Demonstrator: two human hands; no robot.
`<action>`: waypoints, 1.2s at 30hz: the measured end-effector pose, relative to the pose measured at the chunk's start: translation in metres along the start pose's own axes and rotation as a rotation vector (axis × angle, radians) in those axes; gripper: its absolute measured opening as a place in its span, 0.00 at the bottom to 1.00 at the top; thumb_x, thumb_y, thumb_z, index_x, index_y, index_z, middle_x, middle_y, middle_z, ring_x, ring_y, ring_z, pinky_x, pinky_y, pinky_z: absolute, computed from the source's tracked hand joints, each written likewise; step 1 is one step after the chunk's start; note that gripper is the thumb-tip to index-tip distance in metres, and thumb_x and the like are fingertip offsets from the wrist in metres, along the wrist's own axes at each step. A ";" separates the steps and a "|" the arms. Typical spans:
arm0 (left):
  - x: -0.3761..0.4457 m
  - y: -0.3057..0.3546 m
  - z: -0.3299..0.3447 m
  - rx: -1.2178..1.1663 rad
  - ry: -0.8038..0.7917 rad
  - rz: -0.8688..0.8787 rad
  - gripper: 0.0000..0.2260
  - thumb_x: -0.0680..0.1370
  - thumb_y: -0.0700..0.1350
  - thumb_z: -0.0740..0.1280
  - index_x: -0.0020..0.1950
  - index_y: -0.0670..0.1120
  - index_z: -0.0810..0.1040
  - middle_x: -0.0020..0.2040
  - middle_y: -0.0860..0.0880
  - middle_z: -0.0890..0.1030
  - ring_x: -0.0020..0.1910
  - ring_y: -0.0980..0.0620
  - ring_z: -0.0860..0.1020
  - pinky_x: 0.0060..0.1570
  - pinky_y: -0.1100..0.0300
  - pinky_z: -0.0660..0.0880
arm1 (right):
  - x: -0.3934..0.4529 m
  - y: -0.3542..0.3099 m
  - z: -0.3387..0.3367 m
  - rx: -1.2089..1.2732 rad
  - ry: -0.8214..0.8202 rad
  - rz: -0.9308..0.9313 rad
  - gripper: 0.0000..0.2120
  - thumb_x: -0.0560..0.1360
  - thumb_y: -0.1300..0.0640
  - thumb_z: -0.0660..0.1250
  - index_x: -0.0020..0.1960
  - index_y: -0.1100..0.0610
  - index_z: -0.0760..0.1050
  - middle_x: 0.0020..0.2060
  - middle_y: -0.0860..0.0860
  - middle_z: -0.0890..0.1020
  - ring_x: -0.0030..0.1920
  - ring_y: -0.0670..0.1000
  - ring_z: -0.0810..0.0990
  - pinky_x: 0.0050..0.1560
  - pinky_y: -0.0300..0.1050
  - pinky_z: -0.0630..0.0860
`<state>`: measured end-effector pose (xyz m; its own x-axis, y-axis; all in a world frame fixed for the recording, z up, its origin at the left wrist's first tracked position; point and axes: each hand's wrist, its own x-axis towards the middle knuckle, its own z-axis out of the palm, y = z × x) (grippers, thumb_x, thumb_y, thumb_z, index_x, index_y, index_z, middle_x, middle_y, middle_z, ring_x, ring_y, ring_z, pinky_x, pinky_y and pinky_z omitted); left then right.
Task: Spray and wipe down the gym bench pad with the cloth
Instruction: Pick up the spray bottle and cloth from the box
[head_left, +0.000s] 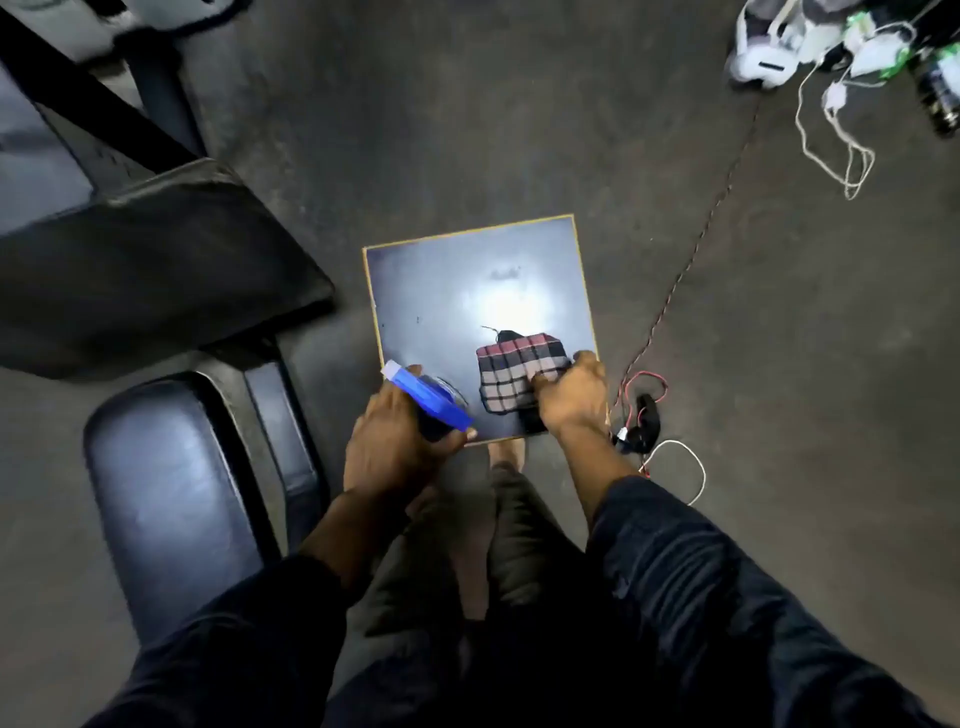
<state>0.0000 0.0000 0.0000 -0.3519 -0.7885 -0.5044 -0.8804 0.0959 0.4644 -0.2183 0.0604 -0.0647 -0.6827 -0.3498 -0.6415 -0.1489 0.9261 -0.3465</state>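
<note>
Blue sprayer (428, 402) is clasped in the left grip (395, 441); beside it, the cloth (514, 374) is pinched by the right grip (571, 400), seemingly readied for the pad (166, 499).

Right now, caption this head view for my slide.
Left hand grips spray bottle; right hand grips checked cloth on board.

Checked cloth (519, 371) folded on square board; blue spray bottle (431, 399) tilted; black bench pad (166, 499) left.

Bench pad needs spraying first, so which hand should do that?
The left hand. It already grips the blue spray bottle, and the bench pad lies on its side. The right hand holds the plaid cloth on the square board, farther from the pad.
</note>
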 end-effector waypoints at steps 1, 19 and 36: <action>0.006 0.000 0.005 -0.023 0.027 0.026 0.34 0.69 0.63 0.81 0.71 0.59 0.73 0.72 0.48 0.79 0.70 0.40 0.77 0.66 0.46 0.78 | 0.009 -0.002 0.000 -0.021 -0.021 0.022 0.30 0.78 0.51 0.76 0.73 0.62 0.70 0.72 0.63 0.75 0.72 0.67 0.76 0.72 0.58 0.76; -0.009 0.014 0.004 -0.243 0.150 -0.227 0.25 0.75 0.52 0.78 0.69 0.56 0.73 0.65 0.47 0.83 0.62 0.42 0.83 0.63 0.47 0.82 | 0.023 -0.006 0.013 0.179 -0.219 0.035 0.08 0.74 0.60 0.77 0.49 0.55 0.79 0.54 0.60 0.88 0.58 0.63 0.86 0.63 0.58 0.83; -0.229 -0.136 0.012 -0.484 0.495 -0.475 0.04 0.76 0.45 0.73 0.50 0.51 0.84 0.56 0.55 0.84 0.60 0.53 0.81 0.62 0.50 0.78 | -0.155 -0.022 0.111 0.067 -0.734 -0.204 0.19 0.80 0.75 0.63 0.66 0.60 0.75 0.56 0.57 0.87 0.56 0.59 0.88 0.45 0.48 0.89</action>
<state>0.1962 0.1744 0.0439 0.3016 -0.8654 -0.4002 -0.6265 -0.4962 0.6011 -0.0296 0.0788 -0.0336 0.0081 -0.5388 -0.8424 -0.1617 0.8306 -0.5328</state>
